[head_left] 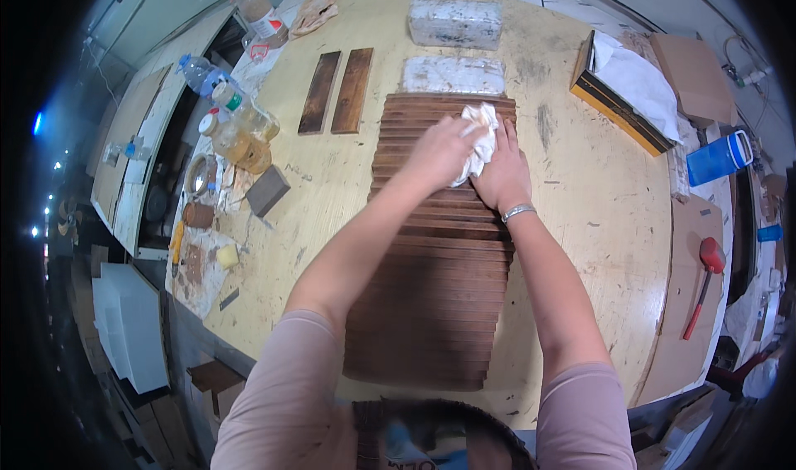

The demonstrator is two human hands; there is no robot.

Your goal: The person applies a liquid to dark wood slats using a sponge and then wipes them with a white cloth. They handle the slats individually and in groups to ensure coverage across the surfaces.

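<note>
A long row of dark brown wooden slats point(423, 304) lies side by side down the middle of the table, forming a ribbed panel. My left hand point(441, 153) is closed on a crumpled white cloth point(481, 151) and presses it onto the slats near the far end. Beside it, my right hand point(504, 172), with a silver bracelet at the wrist, rests on the slats with its fingers stretched forward. The right thumb side is close to the cloth; whether it touches is hard to see. Just beyond the slats sits a white wrapped block point(453, 75).
Another wrapped block point(455, 24) stands farther back. Two loose brown boards point(352, 91) lie left of the slats. Bottles point(240, 142) and a dark block point(267, 191) line the left side. At right are an open box point(618, 97), a blue jug point(715, 159) and a red mallet point(710, 259).
</note>
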